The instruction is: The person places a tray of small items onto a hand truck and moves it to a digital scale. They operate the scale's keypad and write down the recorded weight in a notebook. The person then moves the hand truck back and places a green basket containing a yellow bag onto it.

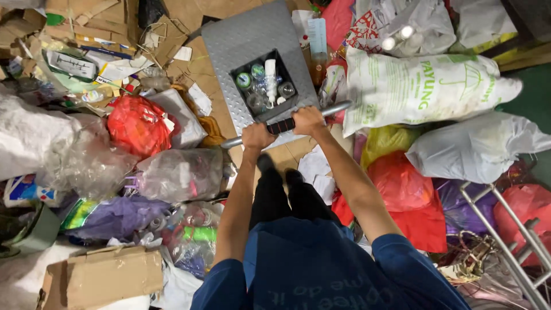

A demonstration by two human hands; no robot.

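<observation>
Two hands: both grip the handle bar [287,123] of a grey platform trolley [241,40], seen from the head camera.
Left hand [256,136]: clenched around the bar at its bare metal part, just beside the black and red grip sleeve.
Right hand [308,120]: clenched around the bar at the other end of the sleeve, toward 3 o'clock from the left hand.
Trolley: its checker-plate deck runs from the hands toward 12 o'clock, tilted slightly to 11.
Black crate [265,86]: sits on the deck at the handle end, just at 12 o'clock of the hands, filled with cans and a white bottle standing upright.
White sack [413,92]: printed in green, lies at 3 o'clock of the crate, touching the bar's right end.
Red bag [138,123]: at 9 o'clock of the hands, among clear plastic bags.
Cardboard box [103,275]: at 7 o'clock, low in the frame.
Metal rack [505,241]: at 4 o'clock, over red and purple bags.
</observation>
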